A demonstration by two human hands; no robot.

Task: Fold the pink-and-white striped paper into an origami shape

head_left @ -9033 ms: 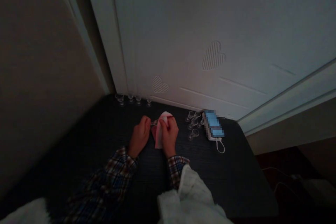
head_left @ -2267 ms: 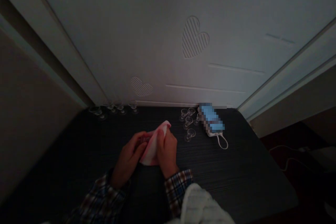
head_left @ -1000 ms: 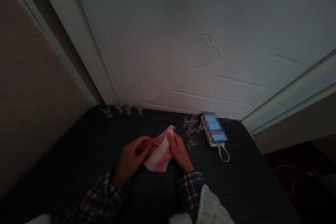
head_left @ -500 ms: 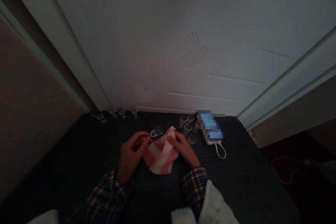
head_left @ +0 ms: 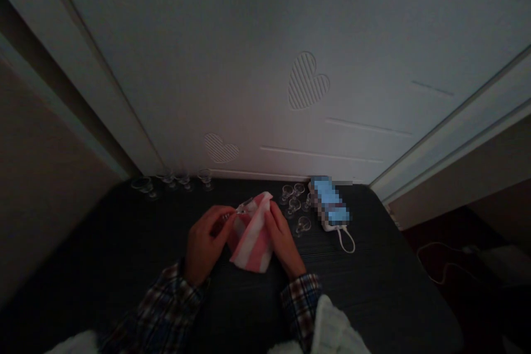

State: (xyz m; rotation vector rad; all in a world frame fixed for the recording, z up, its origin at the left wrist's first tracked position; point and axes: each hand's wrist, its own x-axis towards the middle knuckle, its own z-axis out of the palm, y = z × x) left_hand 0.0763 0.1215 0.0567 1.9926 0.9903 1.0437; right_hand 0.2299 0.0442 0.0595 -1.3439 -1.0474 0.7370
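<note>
My left hand [head_left: 204, 250] pinches the stem of a tiny clear goblet [head_left: 244, 207], whose bowl points right into a pink-and-white striped cloth [head_left: 251, 235]. My right hand [head_left: 282, 240] grips that cloth at its right edge, fingers curled on it. Both hands hover just above the dark tabletop [head_left: 373, 282], close together. The room is dim and the goblet shows only faintly.
Several small clear goblets [head_left: 171, 180] stand in a row at the back left by a white panel with heart shapes [head_left: 307, 87]. Another cluster of goblets [head_left: 295, 206] sits right of my hands, beside a phone on a white power bank [head_left: 331, 207] with a cable loop.
The goblet, held clear of the cloth half a second ago, now has its bowl against the cloth again. My right hand has drawn the cloth up around it.
</note>
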